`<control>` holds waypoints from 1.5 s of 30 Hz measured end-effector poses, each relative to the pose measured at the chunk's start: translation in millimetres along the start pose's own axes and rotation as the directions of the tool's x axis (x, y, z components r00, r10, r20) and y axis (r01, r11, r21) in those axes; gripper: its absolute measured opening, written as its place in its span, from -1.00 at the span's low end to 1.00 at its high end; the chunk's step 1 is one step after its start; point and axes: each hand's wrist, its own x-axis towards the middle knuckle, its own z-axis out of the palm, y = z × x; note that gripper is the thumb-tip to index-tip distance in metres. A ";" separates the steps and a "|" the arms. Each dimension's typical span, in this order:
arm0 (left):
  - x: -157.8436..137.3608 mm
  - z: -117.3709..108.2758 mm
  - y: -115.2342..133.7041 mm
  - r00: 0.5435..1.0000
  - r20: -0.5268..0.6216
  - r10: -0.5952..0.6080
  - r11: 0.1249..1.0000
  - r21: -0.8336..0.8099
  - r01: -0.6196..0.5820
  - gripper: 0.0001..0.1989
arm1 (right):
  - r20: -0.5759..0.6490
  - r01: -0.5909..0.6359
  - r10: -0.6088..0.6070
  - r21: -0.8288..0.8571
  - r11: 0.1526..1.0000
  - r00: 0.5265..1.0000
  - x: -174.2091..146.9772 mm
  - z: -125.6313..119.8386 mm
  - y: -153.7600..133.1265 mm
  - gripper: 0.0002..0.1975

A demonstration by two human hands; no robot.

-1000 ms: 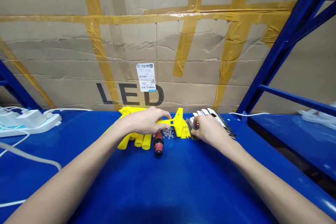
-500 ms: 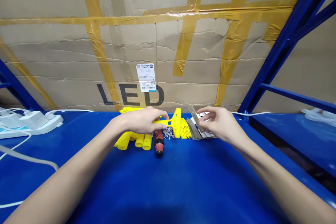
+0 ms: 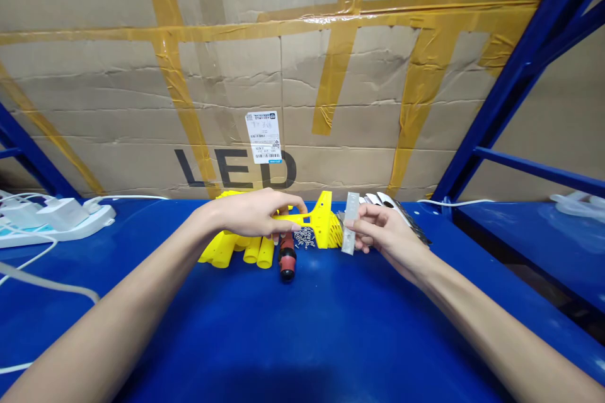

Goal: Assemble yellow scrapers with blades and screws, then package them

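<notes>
My left hand (image 3: 265, 214) pinches the narrow neck of a yellow plastic scraper body (image 3: 323, 220), its wide, holed head pointing right. In my right hand (image 3: 385, 230) a flat grey metal strip (image 3: 350, 224) with small holes stands nearly upright between thumb and fingers. The strip is a short gap to the right of the scraper head. Beneath my left hand lie yellow tubes (image 3: 222, 250) and a red and black screwdriver (image 3: 287, 259), its far end hidden. Loose screws (image 3: 304, 237) are beside it. More yellow pieces (image 3: 335, 232) are partly behind the scraper head.
Beyond my right hand lie several white and dark flat pieces (image 3: 388, 200). A taped cardboard box (image 3: 302, 88) walls off the back of the blue table (image 3: 302, 334). A white power strip (image 3: 89, 221) with cables is at left; a blue metal frame (image 3: 486, 101) rises at right.
My right hand has lifted the metal strip off the pile and turned its flat side toward me, next to the scraper head. My left hand has barely moved.
</notes>
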 end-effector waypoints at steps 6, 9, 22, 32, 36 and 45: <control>0.6 1.0 1.5 1.000 0.009 0.005 1.000 -0.002 -0.005 -0.62 | 0.019 0.100 -0.100 -0.006 0.995 0.995 1.2 3.3 7.3 -0.63; 1.8 2.2 0.7 1.000 0.011 0.020 1.000 0.012 -0.021 -0.63 | 0.020 0.132 -0.133 0.022 0.991 0.991 1.4 3.2 8.7 -0.60; 6.7 7.5 0.6 0.995 0.071 0.071 0.988 -0.143 -0.061 -0.66 | -0.051 0.029 -0.030 -0.021 0.999 0.998 14.1 12.5 -5.4 -0.42; 3.0 3.8 -11.8 0.996 0.043 0.079 0.996 -0.032 -0.078 -0.63 | 0.129 -0.104 0.102 0.009 0.994 0.986 29.1 20.8 -14.4 -0.37; 5.3 5.5 -12.1 0.991 0.009 0.131 0.985 0.111 -0.131 -0.65 | 0.118 -0.138 0.135 0.019 0.990 0.984 24.2 23.5 -2.9 -0.33; 9.3 7.2 -15.2 0.991 0.027 0.132 0.991 0.017 -0.133 -0.62 | 0.016 -0.052 0.050 0.128 0.990 0.999 15.0 19.5 -0.9 -0.14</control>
